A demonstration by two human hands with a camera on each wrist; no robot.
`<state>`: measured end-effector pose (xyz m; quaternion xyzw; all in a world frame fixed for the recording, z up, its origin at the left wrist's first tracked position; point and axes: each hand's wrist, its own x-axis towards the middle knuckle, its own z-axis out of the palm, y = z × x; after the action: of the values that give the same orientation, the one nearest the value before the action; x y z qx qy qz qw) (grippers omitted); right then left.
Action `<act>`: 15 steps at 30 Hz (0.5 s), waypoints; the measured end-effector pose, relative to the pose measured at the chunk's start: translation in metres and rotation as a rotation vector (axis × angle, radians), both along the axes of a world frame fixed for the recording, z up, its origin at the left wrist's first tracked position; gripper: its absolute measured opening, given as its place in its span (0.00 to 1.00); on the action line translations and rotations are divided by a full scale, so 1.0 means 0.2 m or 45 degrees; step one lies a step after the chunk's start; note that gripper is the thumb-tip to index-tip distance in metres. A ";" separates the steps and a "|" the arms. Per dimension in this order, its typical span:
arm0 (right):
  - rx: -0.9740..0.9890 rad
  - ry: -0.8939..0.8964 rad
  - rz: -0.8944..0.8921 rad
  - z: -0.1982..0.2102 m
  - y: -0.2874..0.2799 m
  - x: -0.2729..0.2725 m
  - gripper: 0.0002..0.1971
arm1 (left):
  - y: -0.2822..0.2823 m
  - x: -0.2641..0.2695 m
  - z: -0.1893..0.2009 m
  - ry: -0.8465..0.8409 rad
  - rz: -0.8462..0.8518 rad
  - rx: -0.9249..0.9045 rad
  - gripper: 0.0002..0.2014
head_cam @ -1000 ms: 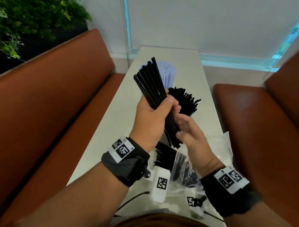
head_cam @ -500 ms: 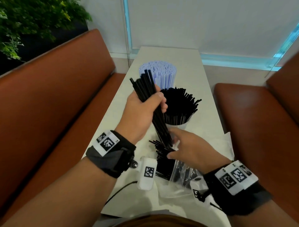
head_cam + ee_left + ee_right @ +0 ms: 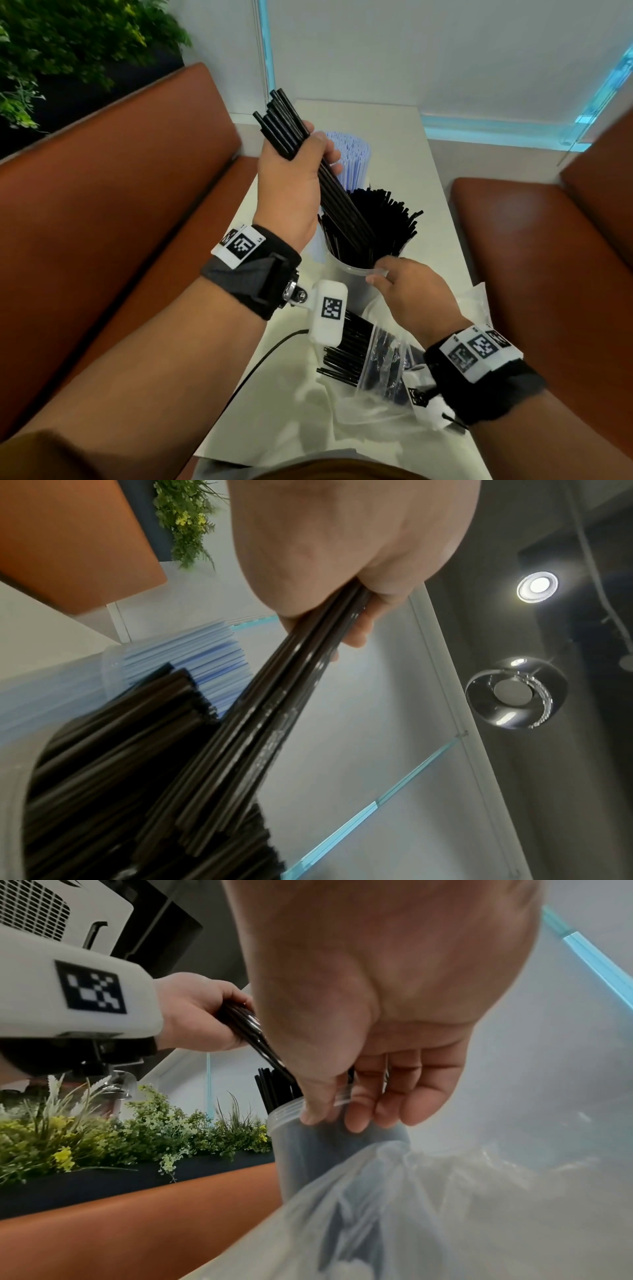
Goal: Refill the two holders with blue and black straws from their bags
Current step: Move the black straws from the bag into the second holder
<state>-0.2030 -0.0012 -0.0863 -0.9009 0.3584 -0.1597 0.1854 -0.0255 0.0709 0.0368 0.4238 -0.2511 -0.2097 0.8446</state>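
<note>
Feeding a bundle of black straws (image 3: 329,192) into the near holder (image 3: 356,274): left hand (image 3: 291,185) is wrapped tight round the bundle near its upper third, lower ends already down among the black straws standing in that cup. Right hand (image 3: 407,291) pinches the cup's clear rim, thumb outside, fingers curled over the lip, steadying it

Handling, my read: straws are light, stiff along their length but easily kinked, and smooth enough to slide past each other, so a loose grip will let the bundle fan out or shed a few. Holding high up is fine for steering; I'd loosen gradually rather than drop, since the cup is already packed and the ends may hang up on those inside. The cup looks thin and light, likely to tip without that rim hold

Counts:
- holders: two, the near one with black, the far holder (image 3: 349,161) crammed with blue straws
- bundle in hand: roughly a dozen, too overlapped to count exactly
- black straw bag (image 3: 373,356): one, lying on the table (image 3: 394,137) near the person, partly full, straws poking out of its open end
- a second clear bag (image 3: 479,301) lies crumpled to the right; contents can't be made out

Black side looks nearly done, judging by how full it is
</note>
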 end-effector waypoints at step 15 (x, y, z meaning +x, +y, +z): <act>-0.005 -0.101 0.032 -0.06 -0.04 -0.01 0.10 | 0.01 -0.06 -0.26 -0.980 -0.110 0.816 0.12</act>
<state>-0.2051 -0.0099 -0.0983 -0.8986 0.3392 -0.1937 0.1996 -0.0368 0.0731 -0.0144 0.6978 -0.4846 -0.1396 0.5086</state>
